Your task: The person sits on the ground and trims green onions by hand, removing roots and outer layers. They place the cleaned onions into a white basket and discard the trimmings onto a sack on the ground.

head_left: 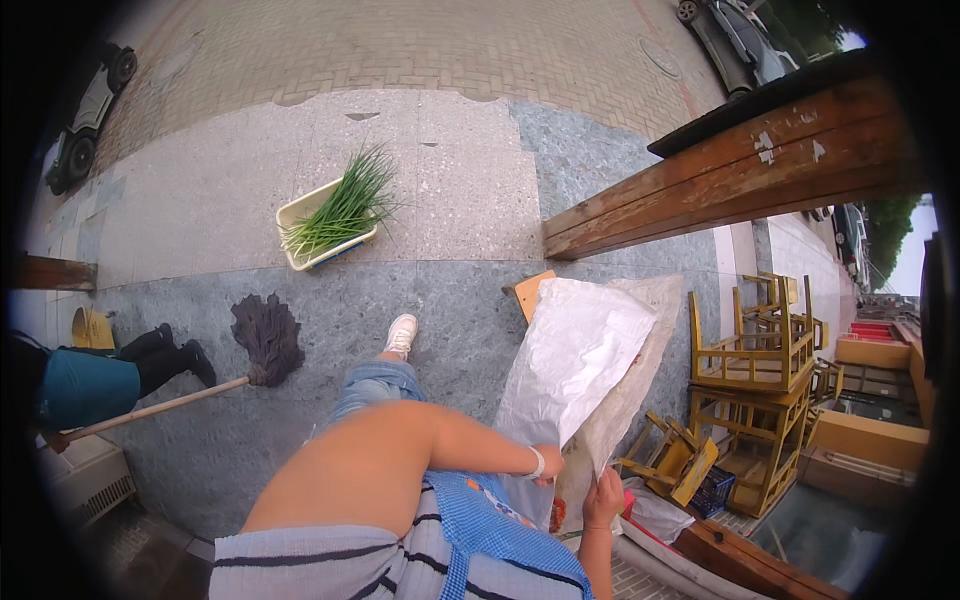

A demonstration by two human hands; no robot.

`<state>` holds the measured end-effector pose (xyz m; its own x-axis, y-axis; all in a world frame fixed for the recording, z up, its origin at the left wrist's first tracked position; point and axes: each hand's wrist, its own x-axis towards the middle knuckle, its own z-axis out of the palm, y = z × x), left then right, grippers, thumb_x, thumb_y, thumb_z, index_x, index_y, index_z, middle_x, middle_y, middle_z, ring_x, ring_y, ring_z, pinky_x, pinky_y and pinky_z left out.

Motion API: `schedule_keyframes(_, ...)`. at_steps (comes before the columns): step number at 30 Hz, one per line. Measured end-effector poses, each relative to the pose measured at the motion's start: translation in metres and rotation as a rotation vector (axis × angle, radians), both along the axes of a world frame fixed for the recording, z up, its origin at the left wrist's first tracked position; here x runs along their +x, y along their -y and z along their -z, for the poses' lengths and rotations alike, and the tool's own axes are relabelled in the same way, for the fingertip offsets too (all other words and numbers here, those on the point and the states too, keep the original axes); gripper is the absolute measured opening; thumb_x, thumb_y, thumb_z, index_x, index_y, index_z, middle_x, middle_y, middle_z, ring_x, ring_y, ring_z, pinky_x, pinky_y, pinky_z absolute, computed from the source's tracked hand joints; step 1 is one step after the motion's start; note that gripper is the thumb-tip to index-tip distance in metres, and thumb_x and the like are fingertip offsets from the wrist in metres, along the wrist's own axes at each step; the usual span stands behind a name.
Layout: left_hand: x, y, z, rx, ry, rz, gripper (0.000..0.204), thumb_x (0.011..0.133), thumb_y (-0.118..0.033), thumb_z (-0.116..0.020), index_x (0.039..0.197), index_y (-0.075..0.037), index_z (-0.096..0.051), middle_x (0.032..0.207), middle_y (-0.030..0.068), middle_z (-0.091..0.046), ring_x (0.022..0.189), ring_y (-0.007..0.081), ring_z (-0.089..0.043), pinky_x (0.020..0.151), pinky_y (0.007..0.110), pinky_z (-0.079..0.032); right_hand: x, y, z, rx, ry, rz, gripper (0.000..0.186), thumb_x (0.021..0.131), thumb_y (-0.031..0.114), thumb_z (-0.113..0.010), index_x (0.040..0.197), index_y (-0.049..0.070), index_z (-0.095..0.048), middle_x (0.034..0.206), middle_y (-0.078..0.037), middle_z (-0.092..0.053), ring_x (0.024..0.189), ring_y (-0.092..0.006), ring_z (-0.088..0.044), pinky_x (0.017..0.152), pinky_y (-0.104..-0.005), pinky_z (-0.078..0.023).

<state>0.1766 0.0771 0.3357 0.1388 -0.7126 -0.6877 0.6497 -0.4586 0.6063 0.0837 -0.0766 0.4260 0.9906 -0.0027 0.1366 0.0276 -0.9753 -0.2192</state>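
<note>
My left hand (548,462), a white band at its wrist, is closed on the near edge of a large white sack (570,340). A little to the right, my right hand (603,498) pinches the sack's near edge on its greyish, duller side. The sack hangs out in front of me, wider at its far end, and hides part of a light wooden board (533,293). Something reddish shows below my hands, too small to name. Farther off on the paving, a cream tub (292,212) holds a heap of long green stalks (345,205).
Another person (90,385) stands at left with a mop (267,335). A wooden post (720,165) slants in at right. Stacked yellow wooden stools (755,375) and a dark crate (713,490) stand right of the sack. Parked vehicles line the far side.
</note>
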Motion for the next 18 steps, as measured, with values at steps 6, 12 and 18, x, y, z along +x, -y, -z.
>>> schedule_keyframes(6, 0.160, -0.036, -0.020, 0.014, -0.012, -0.210, 0.032, 0.089, -0.018, -0.046, 0.078, 0.003, -0.067, 0.067, 0.0144, -0.066, 0.049, 0.0214, -0.063, 0.040, 0.031, -0.051, 0.176, -0.027, -0.021, 0.050, 0.047, 0.043, 0.020, 0.084, 0.002, -0.059, 0.103, 0.002, -0.064, 0.095, -0.017, -0.064, 0.084, -0.0349, -0.061, 0.073, -0.0382, -0.050)
schedule_keyframes(12, 0.311, -0.054, -0.022, 0.022, 0.011, -0.292, 0.042, 0.099, -0.025, -0.036, 0.095, 0.008, -0.062, 0.074, 0.0153, -0.068, 0.053, 0.0206, -0.066, 0.043, 0.029, -0.052, 0.341, -0.039, -0.013, 0.101, 0.080, -0.042, 0.017, 0.085, 0.001, -0.059, 0.101, 0.001, -0.064, 0.094, -0.017, -0.063, 0.082, -0.0354, -0.061, 0.072, -0.0376, -0.050)
schedule_keyframes(18, 0.465, -0.047, 0.001, 0.029, 0.041, -0.352, 0.039, 0.098, -0.023, -0.039, 0.100, 0.010, -0.059, 0.079, 0.0173, -0.068, 0.055, 0.0216, -0.067, 0.044, 0.030, -0.053, 0.520, -0.037, 0.014, 0.139, 0.071, -0.159, 0.015, 0.083, 0.001, -0.061, 0.097, 0.001, -0.063, 0.093, -0.018, -0.063, 0.083, -0.0372, -0.060, 0.071, -0.0385, -0.050)
